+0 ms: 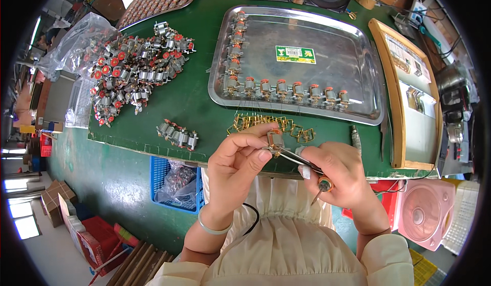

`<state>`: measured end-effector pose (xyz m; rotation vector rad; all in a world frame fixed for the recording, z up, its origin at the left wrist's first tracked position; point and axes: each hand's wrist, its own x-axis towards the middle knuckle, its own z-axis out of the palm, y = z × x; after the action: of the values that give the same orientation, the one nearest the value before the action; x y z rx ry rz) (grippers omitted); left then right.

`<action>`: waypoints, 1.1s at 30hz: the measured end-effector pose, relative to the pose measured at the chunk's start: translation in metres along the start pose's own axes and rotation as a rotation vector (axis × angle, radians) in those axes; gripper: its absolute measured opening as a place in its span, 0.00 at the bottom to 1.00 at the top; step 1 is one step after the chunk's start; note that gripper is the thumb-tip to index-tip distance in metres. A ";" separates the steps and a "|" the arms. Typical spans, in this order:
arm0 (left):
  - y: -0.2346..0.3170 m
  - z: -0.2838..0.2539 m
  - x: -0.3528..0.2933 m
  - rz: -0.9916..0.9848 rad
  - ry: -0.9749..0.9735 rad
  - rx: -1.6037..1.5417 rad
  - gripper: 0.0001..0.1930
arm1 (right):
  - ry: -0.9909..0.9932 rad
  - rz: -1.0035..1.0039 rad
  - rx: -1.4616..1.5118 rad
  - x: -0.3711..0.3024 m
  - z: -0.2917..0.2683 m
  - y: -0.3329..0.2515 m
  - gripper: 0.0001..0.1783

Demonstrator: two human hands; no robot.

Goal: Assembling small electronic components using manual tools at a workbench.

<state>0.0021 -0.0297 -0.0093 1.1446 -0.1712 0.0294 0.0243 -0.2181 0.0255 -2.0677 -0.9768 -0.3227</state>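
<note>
My left hand (238,161) pinches a small electric motor (275,139) with a silver body and reddish top, just off the table's front edge. In my right hand (340,173) are metal tweezers (294,157), whose tips reach the motor's lower end. A small screwdriver (325,184) with an orange and dark handle is also tucked in that hand, its shaft pointing down. Behind my hands lies a heap of bent brass frames (261,122). A few more motors (177,134) stand in a short row to the left.
A steel tray (327,46) holds motors along its left and near edges. Many loose motors (138,71) are heaped at left beside a plastic bag (82,40). At right stands a wooden-framed case (409,92). A blue basket (161,184) sits below the table.
</note>
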 end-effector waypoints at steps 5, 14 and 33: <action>0.002 0.003 -0.001 0.020 -0.010 -0.010 0.10 | -0.003 -0.039 -0.042 0.001 0.004 -0.001 0.23; 0.001 -0.010 0.009 0.225 -0.167 0.181 0.13 | -0.016 0.367 0.552 -0.008 0.005 -0.006 0.11; -0.003 -0.006 0.016 0.414 -0.085 0.399 0.20 | -0.043 0.412 -0.465 -0.033 -0.018 0.013 0.13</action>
<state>0.0185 -0.0266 -0.0125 1.4918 -0.4926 0.3973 0.0138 -0.2544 0.0128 -2.6431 -0.5039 -0.3076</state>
